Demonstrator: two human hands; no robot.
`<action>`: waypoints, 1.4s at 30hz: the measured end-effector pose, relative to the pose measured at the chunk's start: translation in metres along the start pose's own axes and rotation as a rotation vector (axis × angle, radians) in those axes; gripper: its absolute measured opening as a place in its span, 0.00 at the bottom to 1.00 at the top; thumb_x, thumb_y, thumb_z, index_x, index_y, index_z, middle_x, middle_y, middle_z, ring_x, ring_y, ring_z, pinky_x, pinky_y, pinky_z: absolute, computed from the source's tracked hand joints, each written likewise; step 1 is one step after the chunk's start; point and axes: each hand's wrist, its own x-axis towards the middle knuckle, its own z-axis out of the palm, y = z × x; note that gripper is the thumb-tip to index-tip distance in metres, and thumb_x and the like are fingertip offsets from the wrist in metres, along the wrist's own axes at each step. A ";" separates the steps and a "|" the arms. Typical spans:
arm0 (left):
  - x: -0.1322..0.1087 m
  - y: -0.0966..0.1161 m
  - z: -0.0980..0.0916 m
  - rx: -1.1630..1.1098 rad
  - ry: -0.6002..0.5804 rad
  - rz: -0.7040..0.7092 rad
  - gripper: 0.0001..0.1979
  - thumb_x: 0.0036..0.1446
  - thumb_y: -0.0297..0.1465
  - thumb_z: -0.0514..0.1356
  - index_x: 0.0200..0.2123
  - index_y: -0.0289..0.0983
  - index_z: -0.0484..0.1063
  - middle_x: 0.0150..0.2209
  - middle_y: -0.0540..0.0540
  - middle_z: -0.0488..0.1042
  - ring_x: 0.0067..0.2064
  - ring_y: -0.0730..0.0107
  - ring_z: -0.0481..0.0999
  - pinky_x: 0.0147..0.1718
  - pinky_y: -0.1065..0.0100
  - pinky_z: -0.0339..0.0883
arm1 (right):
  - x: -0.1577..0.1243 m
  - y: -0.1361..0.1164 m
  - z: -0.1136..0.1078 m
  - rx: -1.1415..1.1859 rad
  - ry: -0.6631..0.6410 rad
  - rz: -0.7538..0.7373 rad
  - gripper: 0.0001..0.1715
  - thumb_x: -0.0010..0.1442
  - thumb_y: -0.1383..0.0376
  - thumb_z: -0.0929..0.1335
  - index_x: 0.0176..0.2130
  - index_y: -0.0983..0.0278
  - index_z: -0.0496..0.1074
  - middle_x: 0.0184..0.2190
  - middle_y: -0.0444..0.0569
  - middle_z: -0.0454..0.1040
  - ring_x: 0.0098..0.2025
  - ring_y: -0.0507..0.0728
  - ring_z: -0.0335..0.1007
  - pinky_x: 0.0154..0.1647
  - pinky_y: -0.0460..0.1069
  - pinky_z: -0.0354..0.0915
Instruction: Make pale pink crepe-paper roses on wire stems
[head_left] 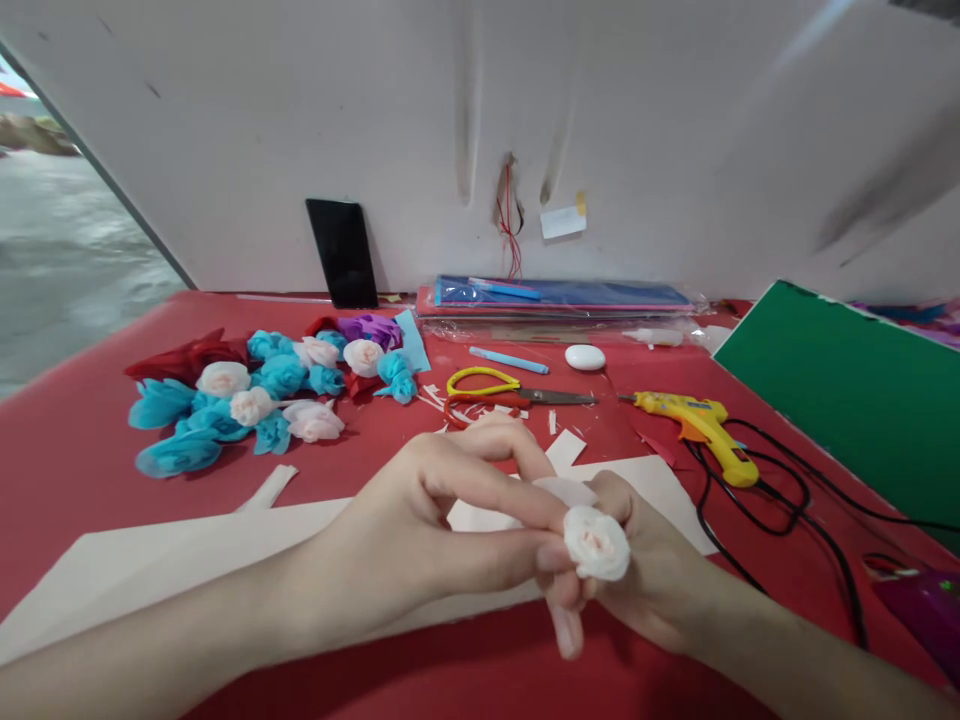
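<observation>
A small white paper flower (598,543) with a pale pink centre is held between my hands, above the table's near side. My left hand (457,515) reaches in from the left, its thumb and index finger pinching the flower's left edge. Behind the flower, my right hand (649,565) is closed around its base, though most of that grip is hidden. A loose whitish petal or strip (566,491) stands up between the hands, just above the flower. Beneath both hands lies a long cream paper sheet (225,540).
Blue, white, red and purple paper flowers (281,376) are heaped at left. Yellow-and-red-handled scissors (555,397), a pen (508,360) and a white oval object (585,357) lie ahead. A yellow glue gun (701,425) with black cord and a green board (847,400) occupy the right.
</observation>
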 end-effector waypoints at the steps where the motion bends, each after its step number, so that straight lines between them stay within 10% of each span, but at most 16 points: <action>1: -0.001 0.001 0.000 0.003 -0.003 -0.001 0.05 0.65 0.35 0.70 0.40 0.53 0.88 0.29 0.52 0.82 0.39 0.71 0.72 0.47 0.75 0.69 | 0.000 -0.002 0.000 -0.038 0.011 -0.026 0.14 0.60 0.52 0.79 0.28 0.57 0.87 0.17 0.40 0.73 0.20 0.49 0.68 0.23 0.43 0.64; 13: -0.001 0.002 -0.007 0.243 0.388 0.036 0.15 0.60 0.33 0.71 0.49 0.56 0.83 0.41 0.57 0.84 0.44 0.73 0.81 0.41 0.81 0.73 | -0.007 -0.032 -0.010 -0.934 0.309 -0.713 0.07 0.66 0.70 0.76 0.37 0.61 0.88 0.27 0.46 0.85 0.28 0.50 0.77 0.31 0.42 0.73; 25: 0.008 0.013 -0.009 0.433 0.440 -0.076 0.13 0.61 0.43 0.67 0.44 0.44 0.84 0.36 0.47 0.85 0.46 0.54 0.84 0.42 0.65 0.81 | -0.009 -0.015 -0.018 -0.972 0.236 -0.760 0.21 0.70 0.72 0.73 0.54 0.49 0.84 0.50 0.47 0.80 0.46 0.52 0.77 0.43 0.44 0.77; 35: 0.004 0.017 -0.001 0.285 0.339 -0.033 0.12 0.57 0.31 0.67 0.29 0.56 0.87 0.28 0.62 0.84 0.30 0.82 0.79 0.32 0.88 0.69 | -0.006 -0.019 -0.011 -1.125 0.320 -0.739 0.09 0.67 0.71 0.74 0.39 0.61 0.88 0.39 0.52 0.86 0.36 0.54 0.80 0.36 0.45 0.77; 42: 0.005 0.021 0.001 0.276 0.284 -0.052 0.13 0.58 0.32 0.65 0.24 0.49 0.86 0.25 0.57 0.79 0.26 0.78 0.74 0.25 0.82 0.66 | -0.003 -0.019 -0.011 -1.041 0.344 -0.726 0.14 0.64 0.74 0.75 0.41 0.56 0.89 0.31 0.49 0.87 0.29 0.55 0.75 0.28 0.48 0.73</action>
